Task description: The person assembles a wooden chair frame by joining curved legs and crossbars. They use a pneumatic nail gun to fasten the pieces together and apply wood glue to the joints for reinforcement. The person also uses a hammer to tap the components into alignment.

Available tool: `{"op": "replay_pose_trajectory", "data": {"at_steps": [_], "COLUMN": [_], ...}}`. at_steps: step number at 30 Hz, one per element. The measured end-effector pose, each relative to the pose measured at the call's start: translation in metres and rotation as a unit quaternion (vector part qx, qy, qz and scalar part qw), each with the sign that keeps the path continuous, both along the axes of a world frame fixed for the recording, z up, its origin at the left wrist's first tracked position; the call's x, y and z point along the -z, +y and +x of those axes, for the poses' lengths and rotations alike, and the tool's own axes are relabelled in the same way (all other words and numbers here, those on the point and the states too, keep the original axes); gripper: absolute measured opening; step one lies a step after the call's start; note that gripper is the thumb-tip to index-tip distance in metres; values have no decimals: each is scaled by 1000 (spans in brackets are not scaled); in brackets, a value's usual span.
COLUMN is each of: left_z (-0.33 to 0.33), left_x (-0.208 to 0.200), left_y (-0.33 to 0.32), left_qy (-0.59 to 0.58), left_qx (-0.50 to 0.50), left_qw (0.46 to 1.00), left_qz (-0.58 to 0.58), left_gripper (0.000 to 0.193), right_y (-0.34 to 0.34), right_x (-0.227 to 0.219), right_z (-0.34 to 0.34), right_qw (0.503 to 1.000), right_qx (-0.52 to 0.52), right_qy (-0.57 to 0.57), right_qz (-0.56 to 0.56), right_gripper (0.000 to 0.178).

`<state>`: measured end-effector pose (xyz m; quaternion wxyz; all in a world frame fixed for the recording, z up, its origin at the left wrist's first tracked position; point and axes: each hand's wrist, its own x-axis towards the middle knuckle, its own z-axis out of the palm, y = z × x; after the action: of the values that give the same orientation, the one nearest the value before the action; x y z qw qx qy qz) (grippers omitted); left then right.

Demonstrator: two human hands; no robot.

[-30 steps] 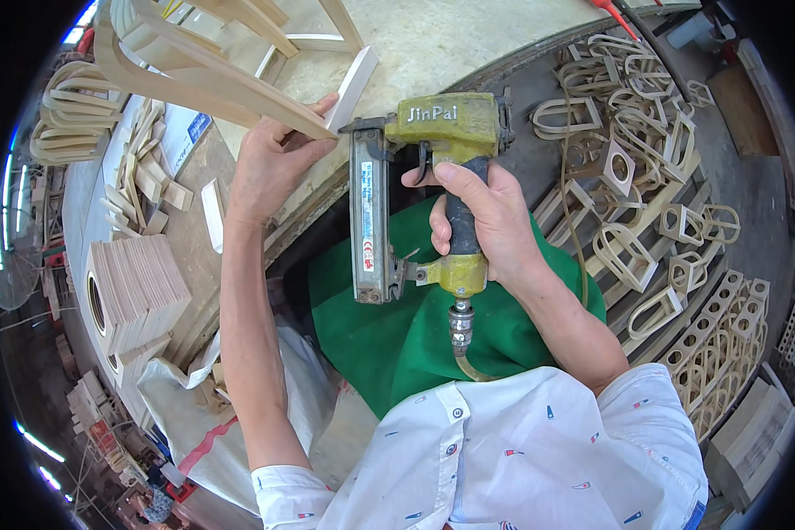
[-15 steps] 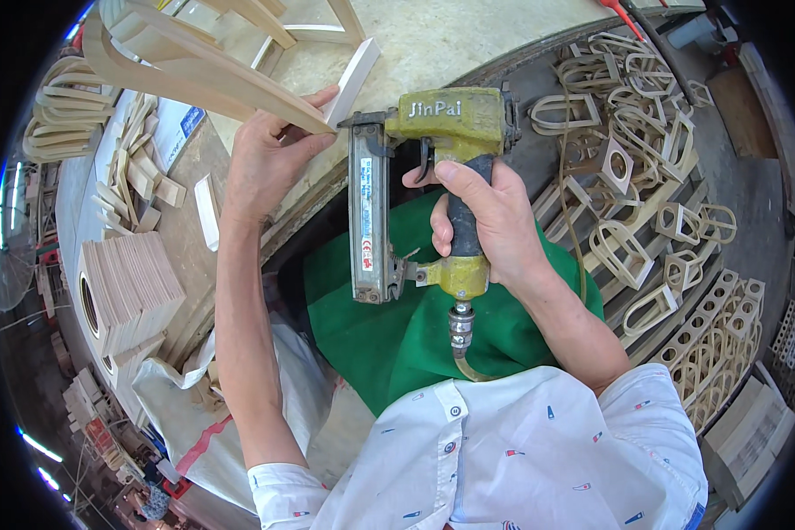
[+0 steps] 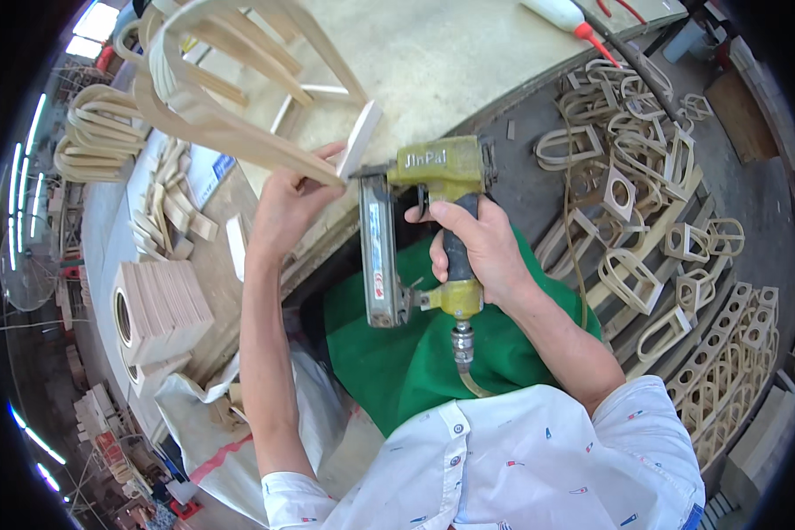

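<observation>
My right hand (image 3: 488, 246) is wrapped round the black handle of a yellow pneumatic nail gun (image 3: 442, 164), with a finger near its trigger. The gun's nose meets the joint between a U-shaped bent-wood frame (image 3: 247, 150) and a short pale wood strip (image 3: 359, 140). At that same joint, my left hand (image 3: 284, 212) pinches the frame's end and the strip, its fingertips close to the nose. The fingers behind the wood are partly hidden. An air hose (image 3: 473, 385) runs from the handle's base toward my lap.
Stacked square wood plates with round holes (image 3: 172, 305) and loose curved wood pieces (image 3: 172, 199) lie on the left of the workbench (image 3: 442, 53). Many bent-wood frames (image 3: 632, 274) fill the floor at right. A white bottle with a red tip (image 3: 556, 16) lies at the bench's far edge.
The whole view has shifted a little, so the bench and both hands appear lower. The nail gun's nose stays at the joint, and both hands keep their grips.
</observation>
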<state>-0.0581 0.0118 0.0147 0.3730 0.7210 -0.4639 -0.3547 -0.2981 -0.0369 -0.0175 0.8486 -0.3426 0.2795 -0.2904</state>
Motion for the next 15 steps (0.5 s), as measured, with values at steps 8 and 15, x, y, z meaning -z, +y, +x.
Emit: {"op": "replay_pose_trajectory", "data": {"at_steps": [8,15], "left_z": [32,37], "left_x": [-11,13], "left_y": [-38,-77], "left_qy": [-60,-174], "left_qx": [9,124], "left_qw": [994,975], "left_qz": [-86,-60], "left_gripper": [50,68], "right_y": [-46,-70], "right_x": [-6,-6], "right_z": [-9,-2], "right_qw": [999,998], "right_qx": [28,35], "right_qy": [9,8], "right_qz": [-45,-58], "right_gripper": [30,30]}}
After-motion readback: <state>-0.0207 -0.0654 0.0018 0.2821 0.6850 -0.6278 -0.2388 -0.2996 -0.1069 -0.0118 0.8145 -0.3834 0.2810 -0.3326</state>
